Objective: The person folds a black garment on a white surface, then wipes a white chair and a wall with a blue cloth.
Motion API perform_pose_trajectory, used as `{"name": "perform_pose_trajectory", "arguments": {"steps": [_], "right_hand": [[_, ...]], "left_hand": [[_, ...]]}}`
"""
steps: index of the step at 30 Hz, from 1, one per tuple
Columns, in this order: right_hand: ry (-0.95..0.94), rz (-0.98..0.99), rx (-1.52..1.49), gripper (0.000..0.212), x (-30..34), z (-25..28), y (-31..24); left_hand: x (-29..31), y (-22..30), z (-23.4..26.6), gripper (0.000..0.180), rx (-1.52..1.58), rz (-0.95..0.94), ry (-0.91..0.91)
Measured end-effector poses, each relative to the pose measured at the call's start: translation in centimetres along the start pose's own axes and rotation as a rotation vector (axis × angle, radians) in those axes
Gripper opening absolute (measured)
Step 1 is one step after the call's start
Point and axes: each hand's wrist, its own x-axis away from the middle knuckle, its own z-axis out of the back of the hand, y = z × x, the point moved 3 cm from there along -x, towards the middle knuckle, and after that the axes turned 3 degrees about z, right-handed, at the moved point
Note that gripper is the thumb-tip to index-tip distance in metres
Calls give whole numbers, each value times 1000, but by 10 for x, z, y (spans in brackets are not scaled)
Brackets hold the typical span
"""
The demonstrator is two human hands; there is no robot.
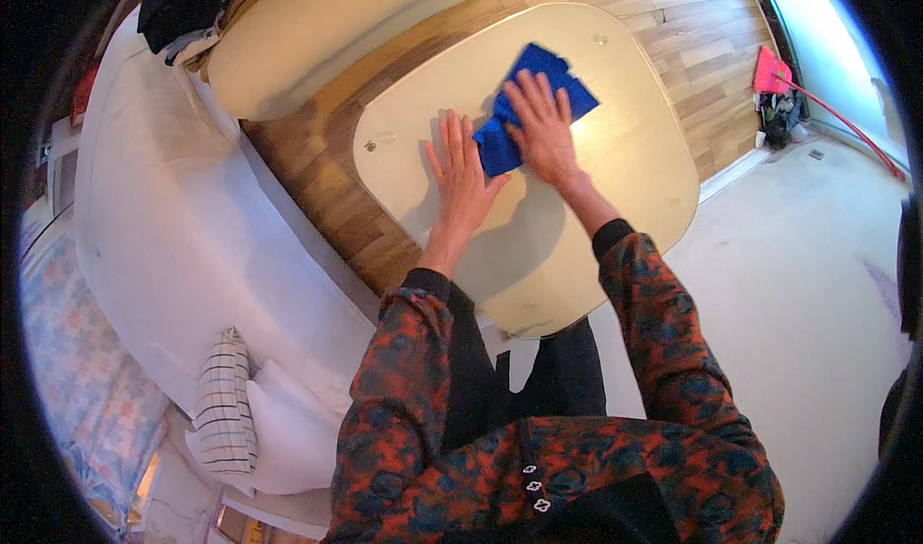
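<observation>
A blue cloth (574, 95) lies spread and wrinkled on a cream, round-cornered table top (615, 188). My right hand (546, 129) rests flat on the cloth, its fingers stretched out and pointing away from me. Beside the cloth's left end is my left hand (463, 177), palm down with fingers extended. Its thumb comes close to the cloth's lower edge; whether they touch I cannot tell. Part of the cloth is hidden under the right hand.
Left of the table stretches a white-covered sofa (183, 217) with a striped cushion (227, 405). A cream bolster-like piece (317, 44) runs along the far left, with dark clothes (192, 6) beside it. A red-handled broom (836, 107) leans at the far right.
</observation>
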Motion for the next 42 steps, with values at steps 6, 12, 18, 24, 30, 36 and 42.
{"name": "perform_pose_trajectory", "arguments": {"steps": [6,12,18,24,30,36,42], "right_hand": [[244,-171,20,68,-52,-8,-1],[51,-27,-37,70,-36,-37,-95],[140,-307,38,70,34,-29,-74],[177,-382,-22,76,31,-46,-111],[57,-243,-68,77,37,-51,-152],[132,-477,-63,79,110,-42,-133],[177,-700,-35,74,120,-42,-140]], "left_hand": [[14,-32,20,126,51,69,-33],[18,-54,27,128,224,1,46],[20,-89,49,144,-25,-36,-24],[14,-98,41,151,-64,-39,-164],[10,-109,38,158,-120,-27,-235],[8,-117,38,165,-124,-71,-197],[7,-116,38,165,-177,-51,-237]]}}
